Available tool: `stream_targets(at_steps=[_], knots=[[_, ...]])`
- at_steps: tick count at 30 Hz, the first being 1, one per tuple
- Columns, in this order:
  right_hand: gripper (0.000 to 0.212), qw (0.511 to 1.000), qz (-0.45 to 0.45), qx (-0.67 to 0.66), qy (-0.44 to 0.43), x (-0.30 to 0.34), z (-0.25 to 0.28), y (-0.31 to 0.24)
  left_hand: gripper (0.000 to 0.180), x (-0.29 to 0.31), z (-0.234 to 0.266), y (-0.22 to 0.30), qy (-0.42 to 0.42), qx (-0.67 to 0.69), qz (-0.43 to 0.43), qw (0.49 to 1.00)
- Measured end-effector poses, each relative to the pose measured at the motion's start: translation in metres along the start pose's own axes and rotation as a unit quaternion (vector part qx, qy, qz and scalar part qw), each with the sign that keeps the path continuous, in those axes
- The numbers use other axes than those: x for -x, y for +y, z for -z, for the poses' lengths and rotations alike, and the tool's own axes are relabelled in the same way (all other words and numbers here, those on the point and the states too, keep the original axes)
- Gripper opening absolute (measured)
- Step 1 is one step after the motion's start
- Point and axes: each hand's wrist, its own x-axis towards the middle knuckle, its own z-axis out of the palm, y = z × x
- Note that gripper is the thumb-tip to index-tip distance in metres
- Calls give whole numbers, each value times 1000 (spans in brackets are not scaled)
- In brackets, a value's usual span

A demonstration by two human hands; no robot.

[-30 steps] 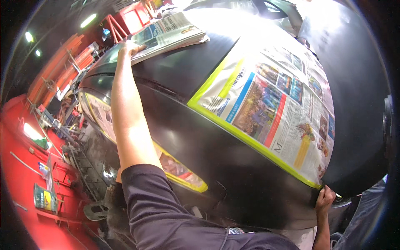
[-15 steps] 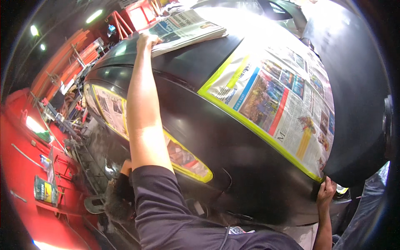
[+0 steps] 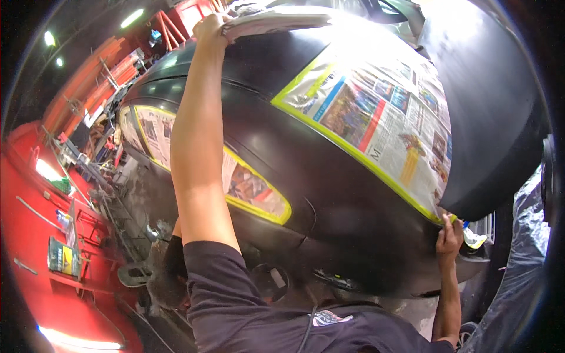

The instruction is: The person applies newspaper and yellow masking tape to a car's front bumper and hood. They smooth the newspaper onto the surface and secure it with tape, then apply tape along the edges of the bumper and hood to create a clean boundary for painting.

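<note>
My left hand is closed on the near edge of a folded stack of newspapers, seen almost edge-on over the car's dark roof. Across the car's large sloping window lies a newspaper sheet, bordered with yellow-green masking tape. At the tape's lower right corner is my right hand, fingers bent with their tips against the corner. Whatever those fingers pinch is too small to make out. More taped newspaper covers the side windows.
A raised dark panel stands to the right of the covered window. Plastic sheeting hangs at the far right. Low at the left, another person is by the car's side. Behind are a red wall and a yellow-and-dark container.
My left hand has lifted the newspaper stack, tilting it from showing its front page to nearly edge-on. My right hand stays at the tape corner. The whole view has shifted slightly.
</note>
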Motion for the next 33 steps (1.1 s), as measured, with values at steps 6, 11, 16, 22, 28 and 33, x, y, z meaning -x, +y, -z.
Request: stream_targets(at_steps=[6,11,16,22,28,33], knots=[[38,984,163,-72,6,-47,52,-95,23,52,0,29,-25,56,-61,996],[57,963,224,-1,152,-212,16,-162,26,127,16,16,8,246,-79,966],[84,960,236,21,148,-336,-62,-173,26,205,-1,21,50,321,48,945],[57,958,266,-101,-35,-382,-97,-183,34,240,13,14,31,437,113,892],[29,972,201,-114,-33,-427,-108,-193,77,221,27,-15,-3,552,26,834],[30,976,187,-101,44,-467,-79,-190,78,224,-18,-41,-28,506,61,860]])
